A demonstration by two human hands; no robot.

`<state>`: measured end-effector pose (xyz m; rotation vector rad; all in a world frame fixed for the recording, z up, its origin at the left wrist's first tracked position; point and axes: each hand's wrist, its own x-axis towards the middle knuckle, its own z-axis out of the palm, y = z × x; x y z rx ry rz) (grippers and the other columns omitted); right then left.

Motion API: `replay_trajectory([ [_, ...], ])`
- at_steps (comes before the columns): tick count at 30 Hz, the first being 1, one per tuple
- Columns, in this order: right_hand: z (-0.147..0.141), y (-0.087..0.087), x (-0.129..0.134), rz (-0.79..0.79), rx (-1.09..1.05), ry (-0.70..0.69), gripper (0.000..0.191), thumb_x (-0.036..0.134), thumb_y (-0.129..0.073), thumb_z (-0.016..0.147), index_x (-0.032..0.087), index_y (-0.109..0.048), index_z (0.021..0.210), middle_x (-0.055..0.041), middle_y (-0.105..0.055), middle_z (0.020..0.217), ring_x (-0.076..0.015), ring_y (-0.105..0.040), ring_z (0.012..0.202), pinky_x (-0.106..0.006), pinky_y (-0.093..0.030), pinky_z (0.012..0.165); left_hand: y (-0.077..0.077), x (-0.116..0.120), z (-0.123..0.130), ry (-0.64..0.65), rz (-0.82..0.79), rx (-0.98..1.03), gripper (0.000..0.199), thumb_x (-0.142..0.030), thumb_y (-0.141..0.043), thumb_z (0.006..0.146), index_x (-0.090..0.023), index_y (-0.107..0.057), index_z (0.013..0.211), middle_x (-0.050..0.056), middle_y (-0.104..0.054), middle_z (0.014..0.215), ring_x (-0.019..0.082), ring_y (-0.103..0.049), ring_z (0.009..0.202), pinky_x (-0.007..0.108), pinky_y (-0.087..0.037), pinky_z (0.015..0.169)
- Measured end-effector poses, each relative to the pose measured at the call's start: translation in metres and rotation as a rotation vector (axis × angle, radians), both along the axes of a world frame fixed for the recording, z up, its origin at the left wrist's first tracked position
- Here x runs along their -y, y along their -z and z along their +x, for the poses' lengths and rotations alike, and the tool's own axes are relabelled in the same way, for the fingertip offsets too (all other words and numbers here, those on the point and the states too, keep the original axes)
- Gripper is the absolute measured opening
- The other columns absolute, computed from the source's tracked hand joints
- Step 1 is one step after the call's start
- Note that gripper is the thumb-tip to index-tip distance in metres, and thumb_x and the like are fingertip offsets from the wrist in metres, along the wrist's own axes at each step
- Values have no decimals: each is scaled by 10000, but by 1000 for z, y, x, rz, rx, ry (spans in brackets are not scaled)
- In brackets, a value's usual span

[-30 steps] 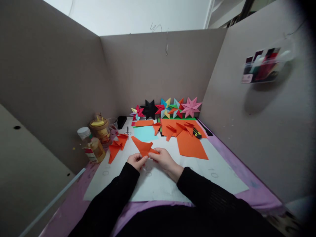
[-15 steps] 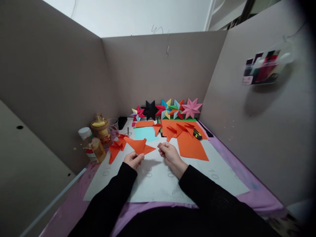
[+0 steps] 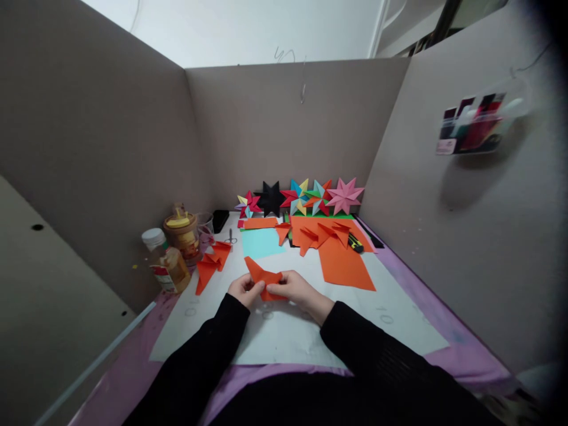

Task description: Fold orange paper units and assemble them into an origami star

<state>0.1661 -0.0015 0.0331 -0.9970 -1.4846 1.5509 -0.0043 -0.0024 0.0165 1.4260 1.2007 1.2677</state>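
A folded orange paper piece [image 3: 261,274] is held above the white sheet [image 3: 284,343], between my two hands. My left hand [image 3: 245,291] pinches its left side, thumb in front. On its right side my right hand [image 3: 299,289] closes over the paper, the thumb lying near the other thumb. Fingers behind the paper are hidden. More folded orange pieces [image 3: 208,269] lie to the left of my left hand. Several similar folded pieces [image 3: 327,234] rest on flat orange paper [image 3: 348,269] beyond my right hand.
Paper stars [image 3: 345,196] stand along the back wall. A yellow-and-black cutter [image 3: 355,243] lies at right, small scissors [image 3: 231,238] at left. Light blue paper [image 3: 261,242] is between them. A bottle [image 3: 168,266] and a brown jar [image 3: 183,234] stand at left. Grey panels [image 3: 293,130] surround the table.
My right hand has moved in and taken hold of the orange piece's right side. The piece has come slightly lower and turned, its upper point now tilted up to the left.
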Motion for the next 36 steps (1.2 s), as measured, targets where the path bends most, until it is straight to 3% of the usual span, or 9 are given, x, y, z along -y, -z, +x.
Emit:
replay_trajectory([
  [4, -1, 1, -2, 0, -15, 49, 223, 320, -708, 633, 128, -643, 726, 30, -533, 541, -69, -390, 454, -209, -257, 454, -7, -2, -4, -126, -146, 162, 345, -453, -702, 609, -149, -538, 614, -45, -517, 402, 67, -401, 336, 189, -276, 352],
  [8, -10, 5, -3, -31, -207, 231, 220, 339, -705, 632, 147, -629, 708, 4, -576, 603, -91, -443, 518, -219, -298, 499, -8, 0, 3, -149, -260, 311, 390, -416, -766, 527, -105, -641, 727, 63, -676, 607, 166, -628, 579, 213, -434, 452],
  [11, -17, 8, -2, -37, -243, 172, 238, 344, -702, 631, 140, -651, 743, -27, -621, 672, -105, -454, 544, -233, -300, 514, -7, 2, 6, -128, -292, 317, 385, -400, -776, 508, -91, -667, 711, 91, -690, 648, 193, -650, 637, 244, -479, 513],
  [17, -9, 10, -9, -22, -119, 275, 228, 337, -705, 620, 140, -590, 629, 6, -558, 548, -101, -428, 496, -244, -294, 505, -10, -2, -7, -356, -95, 252, 345, -411, -712, 598, -101, -677, 746, 29, -640, 531, 99, -530, 423, 220, -436, 434],
  [23, 16, 5, -20, 15, -85, 343, 278, 404, -674, 652, 161, -540, 632, 2, -562, 566, -100, -434, 491, -240, -325, 504, -12, -12, -21, -496, -13, 339, 381, -422, -701, 600, -105, -666, 809, 82, -678, 713, 146, -622, 591, 218, -455, 469],
  [28, 25, -3, -21, 176, 53, 204, 268, 416, -632, 706, 172, -536, 653, 4, -568, 595, -111, -471, 526, -234, -340, 506, -3, -10, -12, -319, -31, 255, 381, -445, -671, 626, -129, -648, 839, 101, -683, 841, 160, -629, 732, 224, -466, 553],
  [32, 19, 1, -25, 127, -49, 291, 271, 410, -663, 678, 184, -513, 665, 63, -459, 465, -82, -375, 412, -219, -267, 430, 11, -1, 6, -71, -40, 161, 522, -356, -720, 565, -123, -591, 1015, 73, -670, 793, 124, -589, 586, 245, -459, 549],
  [34, 10, 6, -32, 57, -127, 365, 263, 403, -664, 666, 181, -525, 696, 55, -486, 481, -86, -407, 419, -214, -286, 427, 12, 0, 7, -136, -21, 114, 532, -338, -686, 607, -132, -559, 1081, 85, -666, 848, 119, -579, 565, 233, -424, 509],
  [36, -4, 9, -45, -29, -127, 391, 245, 369, -671, 636, 171, -552, 716, 41, -515, 494, -93, -445, 430, -213, -317, 429, 9, -1, 0, -313, 94, 63, 461, -309, -663, 636, -161, -565, 1062, 104, -655, 966, 160, -612, 750, 243, -439, 588],
])
